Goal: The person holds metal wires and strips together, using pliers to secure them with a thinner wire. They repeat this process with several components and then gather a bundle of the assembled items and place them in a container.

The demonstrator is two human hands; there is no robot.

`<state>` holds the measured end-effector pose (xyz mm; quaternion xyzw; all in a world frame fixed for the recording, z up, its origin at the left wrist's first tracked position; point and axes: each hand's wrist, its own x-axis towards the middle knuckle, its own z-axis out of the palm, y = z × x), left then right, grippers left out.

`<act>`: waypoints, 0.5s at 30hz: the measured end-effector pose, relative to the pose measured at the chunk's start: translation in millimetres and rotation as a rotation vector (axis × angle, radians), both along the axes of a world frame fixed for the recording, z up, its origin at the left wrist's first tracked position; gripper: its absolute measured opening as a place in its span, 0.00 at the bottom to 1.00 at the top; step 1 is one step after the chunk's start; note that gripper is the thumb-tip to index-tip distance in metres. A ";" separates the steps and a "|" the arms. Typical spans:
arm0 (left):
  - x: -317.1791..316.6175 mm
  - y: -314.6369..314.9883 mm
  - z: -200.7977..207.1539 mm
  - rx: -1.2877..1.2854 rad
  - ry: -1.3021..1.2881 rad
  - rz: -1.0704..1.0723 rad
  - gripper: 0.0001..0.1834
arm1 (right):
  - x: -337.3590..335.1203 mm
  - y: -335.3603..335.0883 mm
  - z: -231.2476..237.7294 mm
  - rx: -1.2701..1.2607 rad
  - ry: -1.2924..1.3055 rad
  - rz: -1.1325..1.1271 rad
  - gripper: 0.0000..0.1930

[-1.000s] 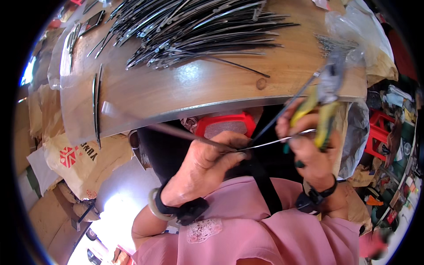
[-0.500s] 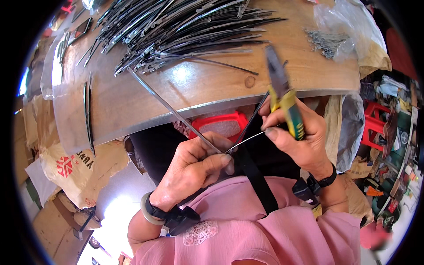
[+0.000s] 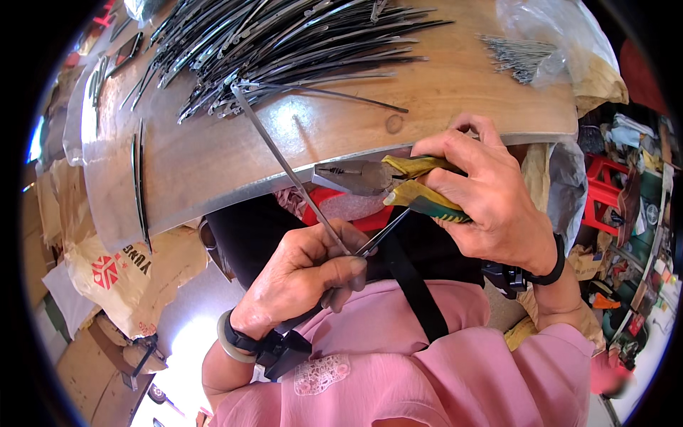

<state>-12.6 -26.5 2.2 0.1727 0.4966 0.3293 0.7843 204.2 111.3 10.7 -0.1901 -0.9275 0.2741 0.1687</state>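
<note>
My left hand (image 3: 302,274) pinches a long thin metal strip (image 3: 284,164) that slants up toward the wooden table (image 3: 213,164). A short thin metal rod (image 3: 384,229) meets the strip at my fingertips. My right hand (image 3: 491,196) grips yellow-and-green handled pliers (image 3: 377,179), jaws pointing left and nearly closed, just above the left hand. A large heap of similar metal strips (image 3: 284,43) lies on the table's far side.
A clear plastic bag with small metal pins (image 3: 523,53) sits at the table's right end. Two dark strips (image 3: 140,178) lie apart at the left. Printed sacks (image 3: 121,267) lie on the floor at left; red stools (image 3: 605,192) and clutter stand at right.
My right hand has swung the pliers down from upright to horizontal, jaws pointing left. The strip in my left hand stays slanted toward the table.
</note>
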 end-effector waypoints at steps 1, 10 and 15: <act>-1.2 0.9 -0.8 0.000 0.006 -0.023 0.09 | -0.6 -1.1 -2.5 0.002 0.004 -0.019 0.15; -41.5 20.7 5.8 0.171 0.079 -0.117 0.20 | -5.3 -5.6 6.8 0.085 0.042 -0.008 0.12; -23.9 30.0 5.7 0.298 0.223 -0.205 0.17 | -16.0 -15.7 5.3 0.125 0.107 0.023 0.11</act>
